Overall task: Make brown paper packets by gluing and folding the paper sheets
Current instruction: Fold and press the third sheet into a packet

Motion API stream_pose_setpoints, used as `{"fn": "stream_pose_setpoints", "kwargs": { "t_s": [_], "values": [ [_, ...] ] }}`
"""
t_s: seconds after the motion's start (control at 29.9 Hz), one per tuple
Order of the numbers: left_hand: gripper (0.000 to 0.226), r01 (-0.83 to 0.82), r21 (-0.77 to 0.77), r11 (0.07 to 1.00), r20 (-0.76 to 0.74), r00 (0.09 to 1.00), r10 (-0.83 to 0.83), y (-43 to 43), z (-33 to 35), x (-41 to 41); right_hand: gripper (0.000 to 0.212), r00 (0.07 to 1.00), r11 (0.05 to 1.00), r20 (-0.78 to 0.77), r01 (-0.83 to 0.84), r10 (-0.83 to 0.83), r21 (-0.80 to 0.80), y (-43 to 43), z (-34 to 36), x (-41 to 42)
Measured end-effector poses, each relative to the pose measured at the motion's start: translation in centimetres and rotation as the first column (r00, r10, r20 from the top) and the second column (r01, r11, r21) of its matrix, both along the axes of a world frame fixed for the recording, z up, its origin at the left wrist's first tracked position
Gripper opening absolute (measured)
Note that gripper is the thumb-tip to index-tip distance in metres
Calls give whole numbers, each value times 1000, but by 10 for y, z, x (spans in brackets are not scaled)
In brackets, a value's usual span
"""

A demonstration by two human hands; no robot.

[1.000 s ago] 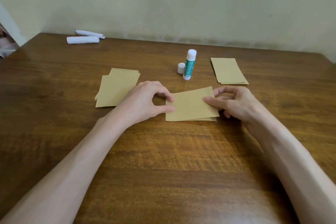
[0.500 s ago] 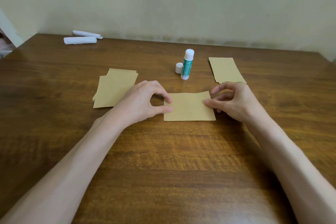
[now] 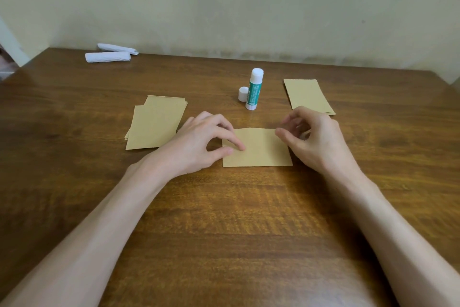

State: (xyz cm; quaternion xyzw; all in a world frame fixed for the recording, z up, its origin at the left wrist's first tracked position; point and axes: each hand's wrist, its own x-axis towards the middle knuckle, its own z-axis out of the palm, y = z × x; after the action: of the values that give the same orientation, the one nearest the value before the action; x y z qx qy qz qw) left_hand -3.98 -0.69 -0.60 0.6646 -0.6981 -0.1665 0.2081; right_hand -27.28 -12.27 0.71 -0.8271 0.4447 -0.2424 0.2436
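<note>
my left hand (image 3: 196,147) pinching the flat folded brown paper sheet (image 3: 261,149) at its left edge; my right hand (image 3: 316,142) loosely curled, holding nothing, thumb by its right edge

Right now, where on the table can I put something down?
Bare table this side of the folded sheet, between the forearms, and between the white rolls and left stack. Crowded: left hand, right hand, glue stick, cap, right stack.
</note>
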Motion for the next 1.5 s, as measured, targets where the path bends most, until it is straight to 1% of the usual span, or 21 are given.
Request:
{"fn": "stream_pose_setpoints", "kwargs": {
  "t_s": [0.07, 0.1, 0.13, 0.17, 0.23, 0.3, 0.37, 0.43, 0.5, 0.6, 0.67, 0.77, 0.9, 1.07, 1.17, 1.24, 1.3, 1.34, 1.4, 1.44, 1.5],
  "values": [
    [18, -19, -17, 1000, 4, 1000, 19, -1, -1, 0, 6, 991, 986, 68, -104, 114, -128, 9, -4, 6],
    [16, -34, -33, 999, 4, 999, 34, -1, -2, 1, 5, 978, 964, 65, -182, 198, -193, 14, -8, 11],
    [15, -51, -47, 998, 5, 999, 51, -1, -2, 1, 11, 959, 935, 40, -265, 281, -234, 20, -12, 16],
    [16, -69, -60, 996, 8, 998, 70, 0, -3, 2, 20, 935, 908, -5, -345, 354, -236, 27, -16, 21],
    [23, -106, -80, 991, 30, 994, 109, 0, -3, 4, 41, 885, 871, -128, -464, 448, -161, 40, -20, 30],
    [32, -144, -78, 986, 52, 988, 149, -1, -2, 5, 58, 840, 850, -251, -516, 481, -101, 51, -23, 36],
    [43, -176, -76, 981, 36, 983, 179, -1, -1, 5, 67, 802, 838, -365, -538, 473, -96, 56, -27, 38],
    [56, -177, -65, 982, 9, 984, 178, -2, -3, 5, 71, 772, 831, -434, -549, 464, -89, 56, -30, 38],
    [59, -157, -51, 986, -14, 988, 157, -2, -5, 5, 73, 762, 837, -458, -543, 458, -66, 56, -32, 38],
    [56, -146, -26, 989, -45, 988, 145, -1, -7, 7, 72, 761, 867, -510, -495, 400, -58, 54, -29, 36],
    [55, -140, -20, 990, -45, 989, 139, -1, -8, 7, 73, 752, 894, -549, -448, 365, -19, 50, -25, 33],
    [52, -145, -6, 989, -39, 989, 145, -1, -8, 8, 76, 707, 923, -627, -382, 327, 51, 40, -17, 25],
    [48, -141, 17, 990, -42, 989, 142, -2, -8, 8, 76, 694, 971, -688, -232, 212, 65, 20, -15, 10],
    [33, -98, 11, 995, -20, 995, 98, -1, -9, 9, 71, 714, 990, -687, -124, 137, 69, 5, -16, 2],
    [22, -65, 9, 998, 5, 998, 65, -1, -9, 9, 71, 800, 998, -598, -62, 49, -1, 0, -22, 2],
    [21, -70, -17, 997, -14, 997, 70, -1, -9, 6, 70, 880, 995, -474, -35, -12, -89, -3, -22, 1],
    [30, -107, -66, 992, -43, 994, 105, -3, -7, 2, 52, 944, 983, -320, 21, -80, -182, -4, -17, 1],
    [40, -129, -79, 989, -30, 991, 127, -3, -6, 0, 42, 961, 975, -257, 47, -104, -217, -4, -14, 2],
    [68, -149, -59, 987, 85, 985, 154, -3, -6, -2, 31, 978, 968, -189, 36, -85, -248, -4, -12, 5],
    [81, -147, -44, 988, 152, 977, 153, -2, -8, -3, 31, 983, 972, -180, 0, -43, -236, -5, -13, 6],
    [93, -135, -36, 990, 211, 967, 139, -2, -10, -3, 48, 970, 980, -228, -123, 86, -156, -7, -18, 7]
  ]
}}
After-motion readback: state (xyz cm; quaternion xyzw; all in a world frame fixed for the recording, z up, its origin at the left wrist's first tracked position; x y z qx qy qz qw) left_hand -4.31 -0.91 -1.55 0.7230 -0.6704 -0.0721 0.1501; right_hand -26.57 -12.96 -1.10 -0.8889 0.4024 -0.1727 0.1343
